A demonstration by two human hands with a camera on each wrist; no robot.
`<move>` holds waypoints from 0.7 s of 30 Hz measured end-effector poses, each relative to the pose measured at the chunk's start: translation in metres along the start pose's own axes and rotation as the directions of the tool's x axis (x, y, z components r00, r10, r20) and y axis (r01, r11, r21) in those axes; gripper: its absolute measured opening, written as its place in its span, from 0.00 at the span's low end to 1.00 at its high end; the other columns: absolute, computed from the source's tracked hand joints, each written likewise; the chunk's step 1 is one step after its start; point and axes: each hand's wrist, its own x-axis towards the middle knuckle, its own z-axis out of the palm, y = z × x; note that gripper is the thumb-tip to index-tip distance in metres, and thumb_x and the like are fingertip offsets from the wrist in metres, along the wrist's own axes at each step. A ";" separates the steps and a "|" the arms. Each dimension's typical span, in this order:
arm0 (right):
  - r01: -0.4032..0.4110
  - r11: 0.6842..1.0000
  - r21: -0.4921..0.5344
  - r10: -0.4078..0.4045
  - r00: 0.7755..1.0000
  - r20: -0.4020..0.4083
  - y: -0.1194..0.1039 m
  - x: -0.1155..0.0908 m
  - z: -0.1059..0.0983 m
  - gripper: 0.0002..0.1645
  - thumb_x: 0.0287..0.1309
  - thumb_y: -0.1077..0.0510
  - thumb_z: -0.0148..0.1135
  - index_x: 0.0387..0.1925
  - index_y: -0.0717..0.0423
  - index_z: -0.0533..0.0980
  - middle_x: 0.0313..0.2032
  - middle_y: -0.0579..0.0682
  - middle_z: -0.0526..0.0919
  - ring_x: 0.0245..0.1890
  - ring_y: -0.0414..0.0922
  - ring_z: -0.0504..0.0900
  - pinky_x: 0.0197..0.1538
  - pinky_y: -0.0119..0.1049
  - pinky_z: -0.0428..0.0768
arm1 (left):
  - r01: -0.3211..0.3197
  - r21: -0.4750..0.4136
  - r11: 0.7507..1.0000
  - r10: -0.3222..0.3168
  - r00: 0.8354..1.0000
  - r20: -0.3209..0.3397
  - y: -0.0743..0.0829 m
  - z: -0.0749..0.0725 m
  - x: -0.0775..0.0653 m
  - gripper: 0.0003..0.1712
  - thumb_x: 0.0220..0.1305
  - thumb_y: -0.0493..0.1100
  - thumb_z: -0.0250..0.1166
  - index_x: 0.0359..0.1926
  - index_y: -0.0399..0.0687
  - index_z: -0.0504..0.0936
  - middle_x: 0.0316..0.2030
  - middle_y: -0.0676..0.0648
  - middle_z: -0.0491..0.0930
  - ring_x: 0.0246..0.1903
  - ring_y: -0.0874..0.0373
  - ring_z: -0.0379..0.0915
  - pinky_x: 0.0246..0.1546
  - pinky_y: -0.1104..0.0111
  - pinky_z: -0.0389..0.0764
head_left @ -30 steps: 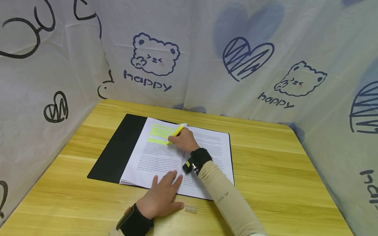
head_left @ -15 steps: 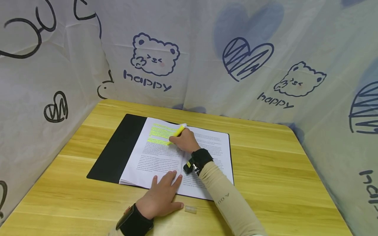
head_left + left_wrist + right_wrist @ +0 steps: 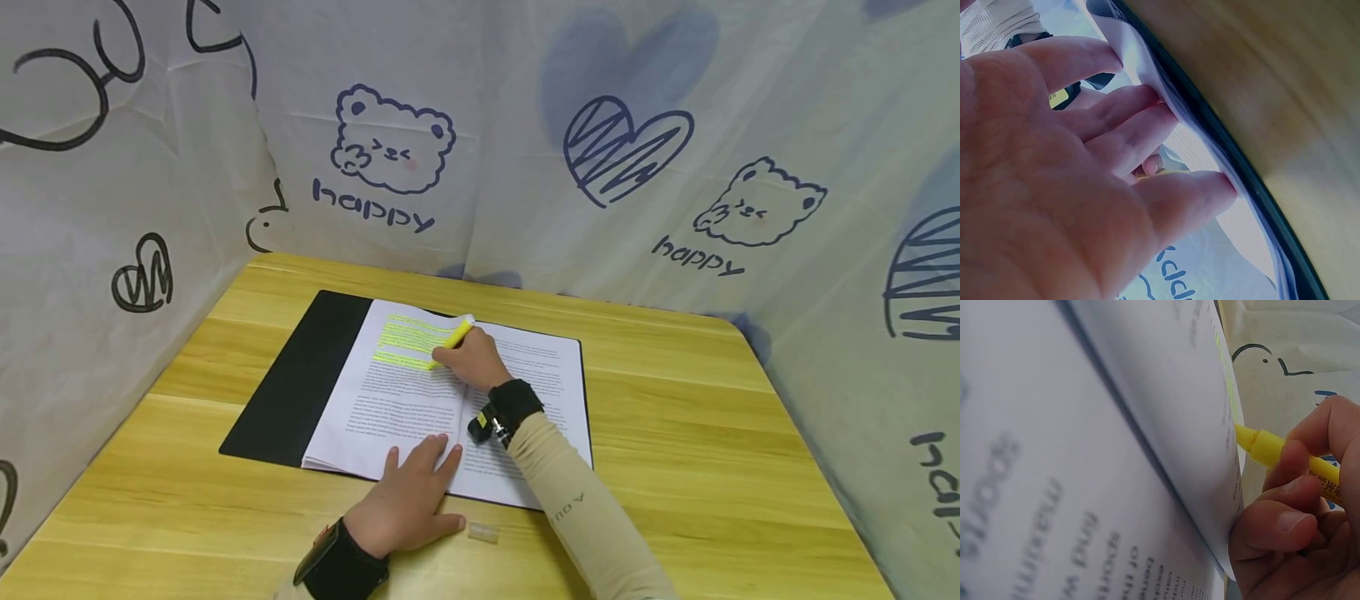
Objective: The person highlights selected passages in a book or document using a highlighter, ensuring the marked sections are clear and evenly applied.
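A black folder [image 3: 300,375] lies spread on the table with printed pages in it. On the left page [image 3: 405,412], yellow marking covers the upper lines of text. My right hand [image 3: 476,358] pinches a yellow highlighter [image 3: 459,332] between thumb and fingers, its body slanting up to a white end. In the right wrist view the highlighter's tip [image 3: 1242,432] meets the paper beside the marked text. My left hand [image 3: 408,502] rests with fingers spread on the lower edge of the pages, the thumb on the wood.
A small translucent tube-like piece [image 3: 483,532] lies on the wooden table [image 3: 697,433], beside the left thumb. White cloth [image 3: 510,150] with bear and heart drawings hangs behind and at both sides. A black strap with a small camera [image 3: 483,423] is on the right wrist.
My right hand has slid slightly to the right with the highlighter, and the lowest yellow line reaches a little further right. The left hand stays in place.
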 end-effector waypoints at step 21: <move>-0.017 1.000 -0.013 0.017 1.000 -0.001 -0.002 -0.004 -0.005 0.16 0.52 0.47 0.63 0.35 0.55 0.75 0.21 0.49 0.70 0.20 0.45 0.69 0.24 0.36 0.66 | 0.005 -0.007 1.000 -0.005 1.000 -0.001 -0.001 0.001 0.001 0.48 0.57 0.63 0.63 0.71 0.41 0.60 0.71 0.37 0.54 0.70 0.44 0.47 0.61 0.35 0.49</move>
